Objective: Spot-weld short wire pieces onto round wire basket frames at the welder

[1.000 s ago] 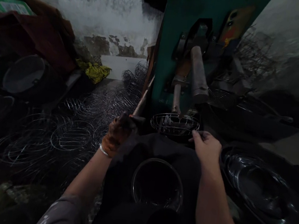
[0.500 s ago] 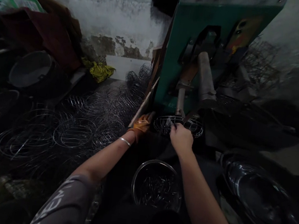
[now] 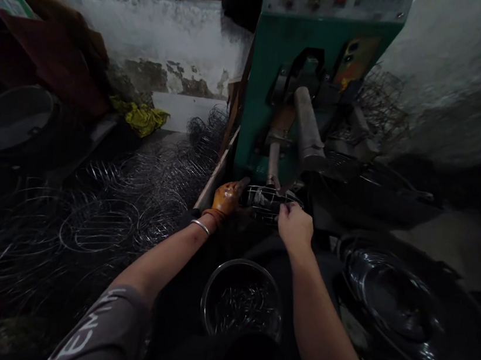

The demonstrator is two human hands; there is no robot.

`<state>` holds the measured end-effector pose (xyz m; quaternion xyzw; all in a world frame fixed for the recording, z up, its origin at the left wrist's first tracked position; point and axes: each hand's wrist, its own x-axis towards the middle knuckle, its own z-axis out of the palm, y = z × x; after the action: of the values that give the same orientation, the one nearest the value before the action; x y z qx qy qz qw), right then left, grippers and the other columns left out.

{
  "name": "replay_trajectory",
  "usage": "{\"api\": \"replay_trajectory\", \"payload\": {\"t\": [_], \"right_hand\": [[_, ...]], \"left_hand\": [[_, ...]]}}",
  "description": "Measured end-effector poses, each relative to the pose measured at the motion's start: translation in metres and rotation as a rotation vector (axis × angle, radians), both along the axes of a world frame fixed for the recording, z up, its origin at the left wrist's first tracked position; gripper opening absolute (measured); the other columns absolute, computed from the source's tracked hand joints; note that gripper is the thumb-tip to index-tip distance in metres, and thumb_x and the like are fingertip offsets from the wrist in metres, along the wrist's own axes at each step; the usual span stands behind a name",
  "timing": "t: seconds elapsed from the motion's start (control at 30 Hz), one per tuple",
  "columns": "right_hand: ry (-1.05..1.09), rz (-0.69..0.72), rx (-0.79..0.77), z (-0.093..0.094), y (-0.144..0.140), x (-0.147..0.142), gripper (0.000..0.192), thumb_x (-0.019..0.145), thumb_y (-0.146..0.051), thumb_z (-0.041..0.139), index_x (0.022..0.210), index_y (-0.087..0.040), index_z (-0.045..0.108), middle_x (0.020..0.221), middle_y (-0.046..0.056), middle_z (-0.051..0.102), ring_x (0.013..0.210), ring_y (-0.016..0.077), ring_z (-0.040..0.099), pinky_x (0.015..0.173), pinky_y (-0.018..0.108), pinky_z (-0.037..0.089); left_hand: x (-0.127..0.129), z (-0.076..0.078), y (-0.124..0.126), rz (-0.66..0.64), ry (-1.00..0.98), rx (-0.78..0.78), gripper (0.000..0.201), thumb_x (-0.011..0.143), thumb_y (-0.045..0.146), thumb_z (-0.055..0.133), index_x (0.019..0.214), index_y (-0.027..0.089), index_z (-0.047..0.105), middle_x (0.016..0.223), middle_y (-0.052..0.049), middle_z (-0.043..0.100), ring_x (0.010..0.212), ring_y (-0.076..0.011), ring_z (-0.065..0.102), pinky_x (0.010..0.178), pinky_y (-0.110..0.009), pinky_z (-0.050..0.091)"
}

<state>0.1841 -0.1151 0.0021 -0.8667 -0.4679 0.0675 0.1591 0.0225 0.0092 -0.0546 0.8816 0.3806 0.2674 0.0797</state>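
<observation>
Wire basket (image 3: pixel 270 198) held under green machine (image 3: pixel 306 82) arm.
Gloved left hand (image 3: pixel 226 197) grips at 9 o'clock, right hand (image 3: pixel 294 225) fingers pinch rim at 3, steadying it.

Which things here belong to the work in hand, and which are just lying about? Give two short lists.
In use:
left hand, in an orange glove
right hand
wire basket, held by both hands
green machine and its arm above the basket
bowl of small wire pieces

Lying about:
wire rings on the floor
yellow cloth
dark tub
</observation>
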Motion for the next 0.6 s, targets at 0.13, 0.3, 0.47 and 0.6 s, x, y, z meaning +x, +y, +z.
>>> {"api": "replay_trajectory", "payload": {"t": [0.13, 0.3, 0.47, 0.6], "right_hand": [[0.025, -0.014, 0.014, -0.006, 0.002, 0.010, 0.029, 0.105, -0.028, 0.042, 0.111, -0.012, 0.065, 0.095, 0.013, 0.070, 0.095, 0.0275, 0.067, 0.077, 0.030, 0.046], [0.039, -0.023, 0.037, -0.006, 0.004, 0.015, 0.027, 0.103, -0.026, 0.044, 0.115, -0.012, 0.064, 0.095, 0.012, 0.070, 0.095, 0.0278, 0.067, 0.077, 0.031, 0.045], [0.036, -0.020, 0.052, -0.012, 0.006, 0.021, 0.028, 0.103, -0.026, 0.044, 0.116, -0.014, 0.065, 0.095, 0.012, 0.070, 0.095, 0.0281, 0.066, 0.077, 0.032, 0.044], [0.035, -0.018, 0.065, -0.017, 0.005, 0.029, 0.028, 0.101, -0.026, 0.045, 0.112, -0.013, 0.067, 0.093, 0.013, 0.070, 0.092, 0.0281, 0.066, 0.077, 0.032, 0.043]], "left_hand": [[0.009, 0.002, 0.000, 0.016, 0.049, 0.017, 0.090, 0.069, 0.047, 0.081, 0.146, 0.015, 0.047, 0.133, -0.014, 0.060, 0.119, -0.0304, 0.058, 0.103, -0.040, 0.048], [0.013, 0.006, -0.001, 0.035, 0.071, 0.021, 0.090, 0.070, 0.049, 0.080, 0.146, 0.015, 0.047, 0.133, -0.014, 0.060, 0.119, -0.0308, 0.058, 0.104, -0.041, 0.047], [0.014, 0.010, -0.004, 0.031, 0.092, 0.010, 0.091, 0.071, 0.052, 0.080, 0.146, 0.015, 0.047, 0.131, -0.014, 0.061, 0.119, -0.0312, 0.058, 0.102, -0.042, 0.046], [0.018, 0.013, -0.010, 0.060, 0.126, 0.010, 0.093, 0.070, 0.055, 0.080, 0.147, 0.016, 0.046, 0.131, -0.014, 0.060, 0.118, -0.0334, 0.056, 0.102, -0.045, 0.045]]}}
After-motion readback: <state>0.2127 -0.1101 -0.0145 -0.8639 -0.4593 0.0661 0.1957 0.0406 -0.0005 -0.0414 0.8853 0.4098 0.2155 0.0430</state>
